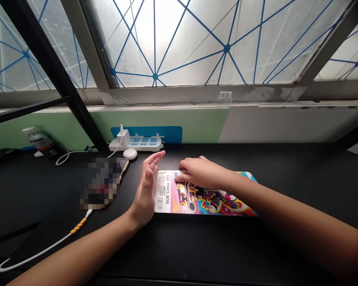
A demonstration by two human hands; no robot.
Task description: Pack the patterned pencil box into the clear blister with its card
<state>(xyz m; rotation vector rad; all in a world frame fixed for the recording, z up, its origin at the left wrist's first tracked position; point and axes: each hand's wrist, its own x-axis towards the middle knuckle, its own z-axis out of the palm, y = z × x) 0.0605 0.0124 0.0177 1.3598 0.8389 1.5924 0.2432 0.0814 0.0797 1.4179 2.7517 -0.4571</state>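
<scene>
Mid-frame, empty left hand [146, 192] is likely steadying box [207, 201], curled right hand [201, 171] is resting atop, grip unclear; next move's probably needing firm bracing.

The black desk [179, 250] carries a brightly printed pencil box [207, 201], a phone [103, 182] and its white cable [44, 248] to the left, and, toward the wall [203, 123], a power strip [146, 144], rounded white object [130, 154] and bottle [41, 140].
</scene>
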